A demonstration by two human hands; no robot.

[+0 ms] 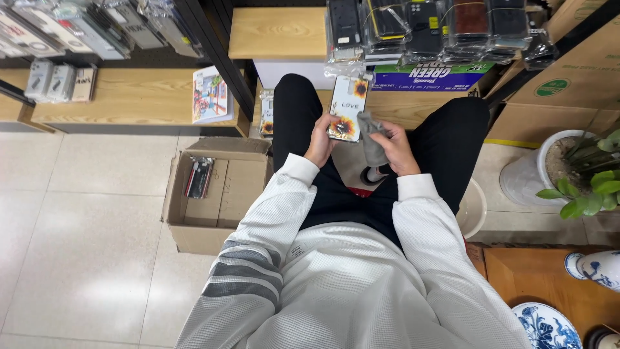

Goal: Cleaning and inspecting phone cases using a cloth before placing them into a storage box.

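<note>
Two hands meet above the lap: left hand (319, 143) clamps the sunflower phone case (347, 108) steady and face-up, while right hand (394, 147) pinches a grey cloth (371, 139) against its right edge.

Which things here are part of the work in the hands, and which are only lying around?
In use:
- phone case with sunflowers, held by the left hand
- grey cloth, held by the right hand

Lying about:
- cardboard box on the floor
- hanging phone cases
- potted plant
- blue-and-white plate
</note>
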